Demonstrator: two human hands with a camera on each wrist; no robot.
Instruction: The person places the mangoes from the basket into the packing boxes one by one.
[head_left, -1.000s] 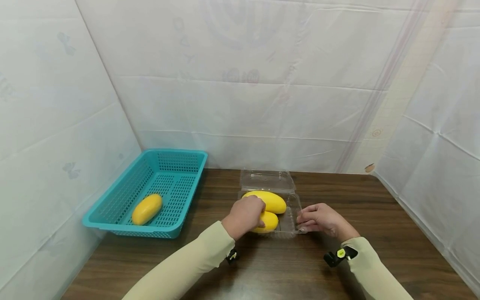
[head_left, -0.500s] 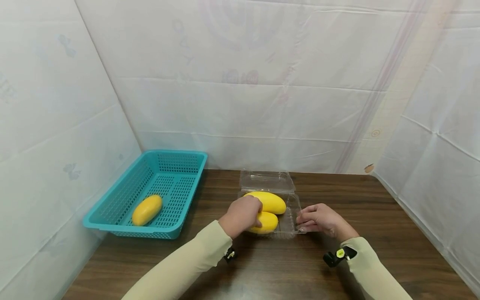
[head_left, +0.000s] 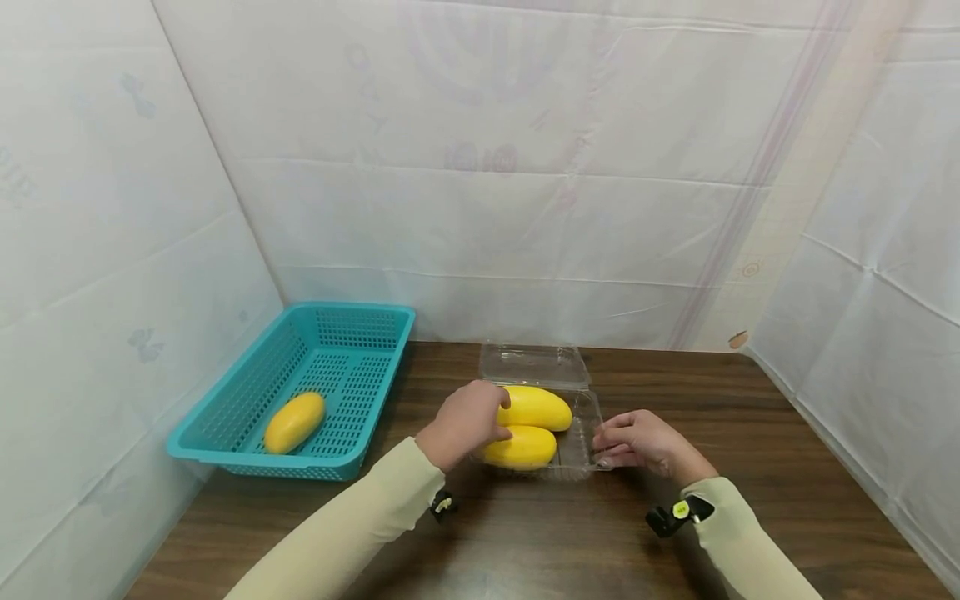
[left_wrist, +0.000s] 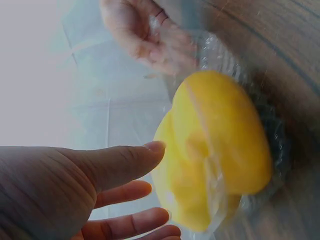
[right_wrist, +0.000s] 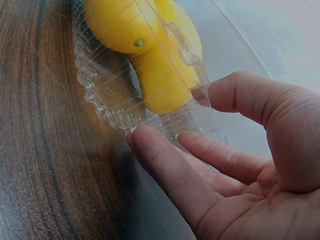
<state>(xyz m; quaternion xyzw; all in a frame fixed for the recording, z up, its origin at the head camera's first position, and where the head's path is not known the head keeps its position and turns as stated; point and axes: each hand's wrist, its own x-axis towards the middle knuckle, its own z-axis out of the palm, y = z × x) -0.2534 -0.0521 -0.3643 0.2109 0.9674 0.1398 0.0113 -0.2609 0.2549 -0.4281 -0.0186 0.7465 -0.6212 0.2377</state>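
Note:
Two oblong, mango-like yellow fruits lie side by side in a clear plastic clamshell box (head_left: 577,442), the rear fruit (head_left: 536,408) and the front fruit (head_left: 525,447). My left hand (head_left: 465,423) is at the box's left end, thumb and fingers spread. In the left wrist view, its thumb (left_wrist: 122,162) and fingers hold nothing, close to the fruits. My right hand (head_left: 641,442) pinches the box's right front corner. In the right wrist view, fingers (right_wrist: 170,170) lie under the rim and the thumb is against the wall. The box's lid (head_left: 534,365) lies back, open.
A turquoise perforated basket (head_left: 382,392) stands at the left with one yellow fruit (head_left: 294,422) in it. Whitish sheeting (head_left: 480,217) encloses the brown wooden table (head_left: 570,542) at the back and both sides.
My left hand has let go of the front fruit and drawn back to the left, uncovering more of both fruits. My right hand stays at the box corner.

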